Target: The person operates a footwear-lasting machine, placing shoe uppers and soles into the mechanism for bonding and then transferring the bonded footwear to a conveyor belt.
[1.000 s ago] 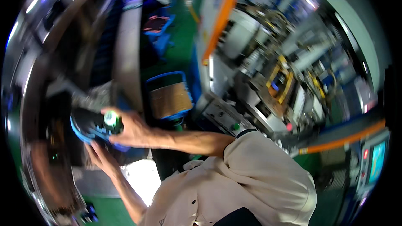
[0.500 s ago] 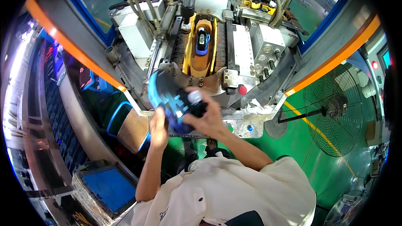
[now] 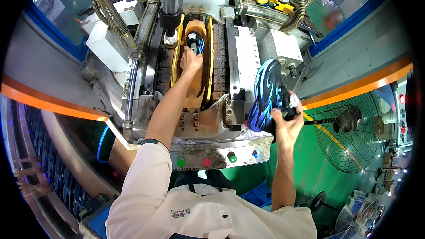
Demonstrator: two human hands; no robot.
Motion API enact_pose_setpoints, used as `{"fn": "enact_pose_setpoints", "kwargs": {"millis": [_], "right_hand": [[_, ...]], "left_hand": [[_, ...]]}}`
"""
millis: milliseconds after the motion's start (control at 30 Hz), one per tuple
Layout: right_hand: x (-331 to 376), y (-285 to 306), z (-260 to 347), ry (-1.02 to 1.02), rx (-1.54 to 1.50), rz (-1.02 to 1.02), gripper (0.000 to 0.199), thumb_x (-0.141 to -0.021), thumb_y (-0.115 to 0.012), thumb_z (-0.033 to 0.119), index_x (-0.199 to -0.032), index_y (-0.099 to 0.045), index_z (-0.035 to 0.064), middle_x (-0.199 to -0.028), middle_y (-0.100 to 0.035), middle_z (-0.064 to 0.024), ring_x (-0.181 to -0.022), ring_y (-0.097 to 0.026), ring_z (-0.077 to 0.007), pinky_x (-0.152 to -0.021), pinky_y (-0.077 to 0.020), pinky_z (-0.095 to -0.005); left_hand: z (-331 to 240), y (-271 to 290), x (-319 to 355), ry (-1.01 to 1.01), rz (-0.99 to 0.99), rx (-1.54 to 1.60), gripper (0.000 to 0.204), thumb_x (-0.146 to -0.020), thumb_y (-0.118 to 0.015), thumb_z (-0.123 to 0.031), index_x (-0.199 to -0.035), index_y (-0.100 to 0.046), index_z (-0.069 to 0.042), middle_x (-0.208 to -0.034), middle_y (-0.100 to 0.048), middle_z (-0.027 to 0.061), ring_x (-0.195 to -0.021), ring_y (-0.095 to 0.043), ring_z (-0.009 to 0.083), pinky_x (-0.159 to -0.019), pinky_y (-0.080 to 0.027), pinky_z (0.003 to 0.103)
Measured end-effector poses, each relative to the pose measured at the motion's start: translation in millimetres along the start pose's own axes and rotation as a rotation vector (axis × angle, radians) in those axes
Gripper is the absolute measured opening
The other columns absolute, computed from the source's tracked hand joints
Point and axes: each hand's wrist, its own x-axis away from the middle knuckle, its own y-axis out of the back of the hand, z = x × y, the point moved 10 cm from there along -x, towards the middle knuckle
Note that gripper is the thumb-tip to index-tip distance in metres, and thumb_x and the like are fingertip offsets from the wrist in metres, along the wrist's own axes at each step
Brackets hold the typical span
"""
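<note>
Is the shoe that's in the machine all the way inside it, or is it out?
Inside. The blue-and-black shoe sits in the machine's yellow cradle, with the left hand on it.

shoe (image 3: 195,44) in press (image 3: 248,57) — second shoe (image 3: 267,97) seemingly rightward

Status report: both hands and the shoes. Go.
Left hand on shoe in machine cradle. Right hand grips blue patterned shoe, held clear. Nothing blocking.

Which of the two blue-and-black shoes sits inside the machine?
The shoe in the yellow cradle, under the left hand; the other shoe is held by the right hand.
</note>
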Motion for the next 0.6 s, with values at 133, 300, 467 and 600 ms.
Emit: {"fn": "enact_pose_setpoints", "kwargs": {"millis": [133, 300, 467, 600], "right_hand": [[-59.8, -57.1, 7.1, -0.040, 0.095, 0.057, 0.037, -0.066, -0.070, 0.000, -0.100, -0.058, -0.0025, -0.089, -0.065, -0.0071, -0.077, -0.060, -0.0132, -0.074, -0.0493, -0.0263], [-141.6, -192.6, 0.1, -0.075, 0.621, 0.370, 0.046, -0.061, -0.077, 0.025, -0.095, -0.066, -0.0038, -0.091, -0.068, -0.0163, -0.085, -0.066, -0.0234, -0.080, -0.0495, -0.0320], [-143.7, -308.3, -77.4, -0.066, 0.899, 0.389, 0.060, -0.064, -0.075, 0.032, -0.107, -0.057, -0.0055, -0.107, -0.062, -0.0237, -0.102, -0.061, -0.0333, -0.088, -0.0483, -0.0378], [-122.0, -352.9, -116.0, 0.121, 0.910, 0.291, 0.050, -0.070, -0.069, 0.026, -0.104, -0.044, -0.0020, -0.096, -0.064, -0.0251, -0.091, -0.063, -0.0394, -0.081, -0.0505, -0.0430]], "left_hand": [[21.4, 24.6, 7.6, 0.021, 0.066, 0.482, 0.041, -0.072, -0.070, -0.021, -0.100, -0.057, 0.006, -0.096, -0.064, 0.0211, -0.094, -0.062, 0.0333, -0.085, -0.048, 0.040], [59.7, 79.9, 141.6, 0.252, 0.534, 1.219, 0.025, -0.083, -0.064, -0.012, -0.105, -0.059, -0.001, -0.095, -0.063, 0.0078, -0.082, -0.062, 0.0161, -0.072, -0.053, 0.035], [162.6, 199.9, 269.5, 0.253, 0.200, 0.955, 0.051, -0.077, -0.064, -0.006, -0.124, -0.047, 0.004, -0.105, -0.058, 0.0089, -0.093, -0.058, 0.0164, -0.085, -0.046, 0.029], [212.9, 287.3, 362.3, 0.230, -0.185, 1.009, 0.047, -0.075, -0.066, -0.012, -0.116, -0.052, 0.007, -0.105, -0.059, 0.0057, -0.092, -0.055, 0.0134, -0.086, -0.042, 0.025]]}}
